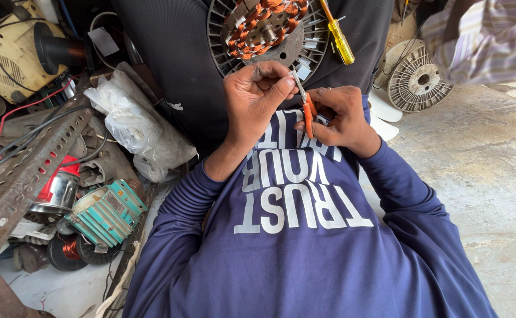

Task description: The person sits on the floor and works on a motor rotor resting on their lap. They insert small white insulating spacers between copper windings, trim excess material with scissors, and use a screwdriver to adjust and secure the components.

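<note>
My right hand [340, 121] grips small orange-handled scissors [307, 109] in front of my chest, blades pointing up toward my left hand. My left hand [258, 94] is closed with thumb and fingers pinched together at the scissor tips; whatever it pinches is too small to make out. Just beyond both hands, a round fan motor stator [266, 32] with copper windings rests on my dark-trousered lap. A yellow-handled screwdriver [337, 35] lies across its right rim.
A crumpled clear plastic bag [134, 123] lies to the left. A perforated metal angle bar [28, 171], a teal transformer [108, 212], wires and old fan parts crowd the left side. Another ribbed rotor [420, 79] sits on the concrete floor at right, near another person's striped sleeve [481, 35].
</note>
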